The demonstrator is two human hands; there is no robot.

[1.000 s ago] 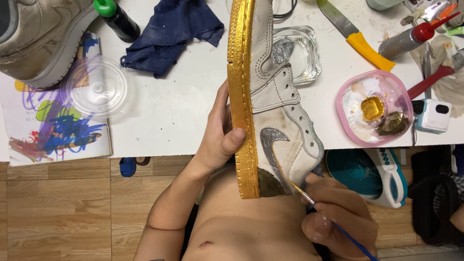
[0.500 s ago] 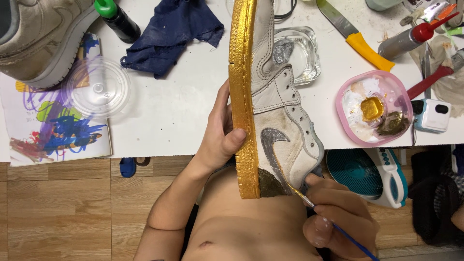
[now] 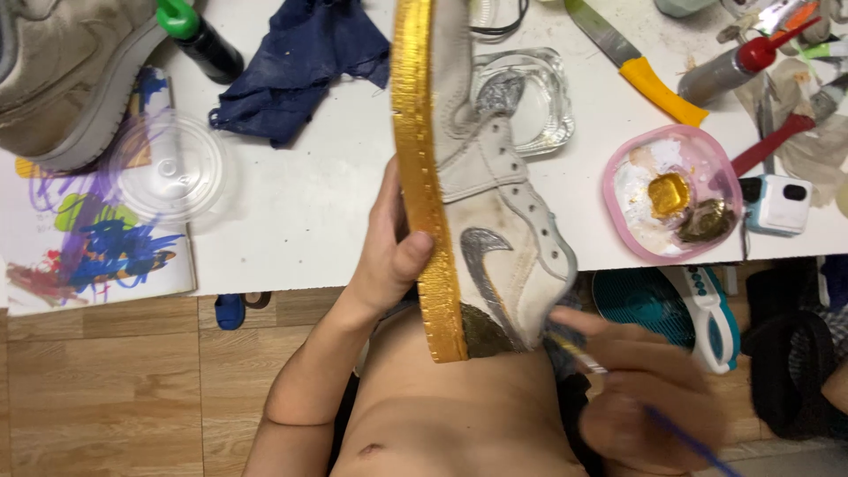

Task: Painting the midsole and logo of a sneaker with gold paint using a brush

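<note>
My left hand [image 3: 389, 252] grips a white sneaker [image 3: 495, 212] by its gold-painted sole [image 3: 424, 177], holding it on edge with the heel toward me. The shoe has a silver side mark and a dark painted heel patch. My right hand [image 3: 645, 397], blurred, holds a thin paintbrush [image 3: 587, 360] with a blue handle, its tip at the heel of the sneaker.
A pink dish [image 3: 676, 196] with gold paint sits at the white table's [image 3: 300, 221] edge. A glass ashtray [image 3: 521, 97], yellow-handled knife [image 3: 632, 62], navy cloth [image 3: 296, 66], clear lid [image 3: 168, 168], second sneaker [image 3: 66, 71], paint-smeared paper [image 3: 97, 247] and paint tubes lie around.
My right hand has shifted slightly up and right and is now blurred with motion; the brush tip stays at the sneaker's heel. The left hand and shoe are almost unmoved.
</note>
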